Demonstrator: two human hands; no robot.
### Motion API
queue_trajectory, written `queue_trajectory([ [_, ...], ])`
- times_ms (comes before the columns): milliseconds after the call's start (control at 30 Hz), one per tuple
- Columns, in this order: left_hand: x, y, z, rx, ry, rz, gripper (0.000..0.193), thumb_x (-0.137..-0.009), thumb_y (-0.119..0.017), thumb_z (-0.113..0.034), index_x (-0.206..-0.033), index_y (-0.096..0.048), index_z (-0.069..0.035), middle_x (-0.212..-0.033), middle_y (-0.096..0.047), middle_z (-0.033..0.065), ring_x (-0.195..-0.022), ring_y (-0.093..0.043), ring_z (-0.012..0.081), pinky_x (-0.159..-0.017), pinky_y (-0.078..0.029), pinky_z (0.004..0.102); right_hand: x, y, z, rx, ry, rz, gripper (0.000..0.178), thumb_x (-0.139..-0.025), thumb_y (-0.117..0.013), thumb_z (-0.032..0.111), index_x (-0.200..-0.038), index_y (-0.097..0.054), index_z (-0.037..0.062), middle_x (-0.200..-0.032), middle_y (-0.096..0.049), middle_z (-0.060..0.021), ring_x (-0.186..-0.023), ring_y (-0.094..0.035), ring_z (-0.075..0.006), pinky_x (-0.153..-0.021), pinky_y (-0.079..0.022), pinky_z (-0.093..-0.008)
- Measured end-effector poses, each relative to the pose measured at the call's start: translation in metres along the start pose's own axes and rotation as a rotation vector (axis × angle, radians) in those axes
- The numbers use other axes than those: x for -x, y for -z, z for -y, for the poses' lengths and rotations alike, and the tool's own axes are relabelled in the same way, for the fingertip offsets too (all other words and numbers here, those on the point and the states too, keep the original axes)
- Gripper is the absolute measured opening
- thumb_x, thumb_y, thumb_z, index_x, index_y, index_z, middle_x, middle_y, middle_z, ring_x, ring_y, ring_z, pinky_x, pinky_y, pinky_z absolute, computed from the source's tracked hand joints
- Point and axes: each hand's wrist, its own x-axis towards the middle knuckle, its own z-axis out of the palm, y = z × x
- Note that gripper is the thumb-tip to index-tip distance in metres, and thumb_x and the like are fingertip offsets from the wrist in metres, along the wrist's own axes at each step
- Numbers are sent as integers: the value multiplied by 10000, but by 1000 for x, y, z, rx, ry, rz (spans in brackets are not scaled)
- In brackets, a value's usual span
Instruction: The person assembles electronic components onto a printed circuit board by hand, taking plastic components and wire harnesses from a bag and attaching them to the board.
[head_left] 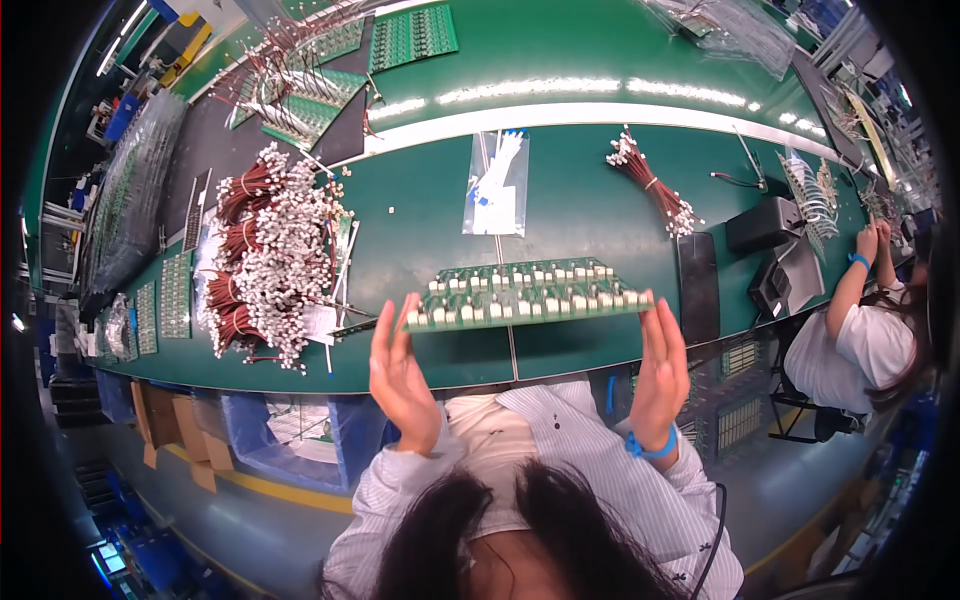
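Observation:
A green circuit board panel (525,303) with rows of white connectors hangs above the near edge of the green table, tilted toward me. My left hand (403,385) grips its left edge with long, nearly straight fingers. On the opposite side my right hand (660,378), with a blue band at the wrist, holds the right edge the same way. The panel is clasped between the two hands. Beneath it, part of the tabletop is hidden.
Bundles of brown wires with white connectors (270,250) are heaped at left; a smaller bundle (652,185) lies right. A clear bag (496,190) sits beyond the panel. Boards (412,38) rest at the back. A co-worker (850,340) sits at far right near a black device (765,225).

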Motion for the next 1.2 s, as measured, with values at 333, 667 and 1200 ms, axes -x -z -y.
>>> queue_trajectory([
  [333, 40, 0, -6, 87, 156, 177, 954, -784, -216, -714, -1370, -22, 13, -1424, -51, 226, -1323, -83, 310, -1060, -48, 405, 37, -5, 4, 61, -71, -46, 741, -893, -276, 489, -1337, -126, -85, -1377, -193, -264, -1296, -195, -335, -1066, -108, -416],
  [667, 33, 5, 32, -96, 91, 147, 823, -849, -200, -619, -1358, -109, 21, -1354, -262, 248, -1287, -209, 287, -1058, -90, 361, 41, -7, -26, 3, -230, -144, 590, -917, -296, 394, -1294, -279, -60, -1343, -309, -205, -1261, -288, -278, -1048, -199, -399],
  [1200, 17, 14, 27, -774, 33, 247, 415, -901, -345, -184, -1265, -367, 13, -1318, -361, 152, -1246, -283, 279, -1028, -188, 362, 30, 1, -37, 313, -329, -70, 355, -873, -418, 82, -1215, -384, -5, -1149, -503, -133, -1022, -481, -189, -855, -369, -292],
])
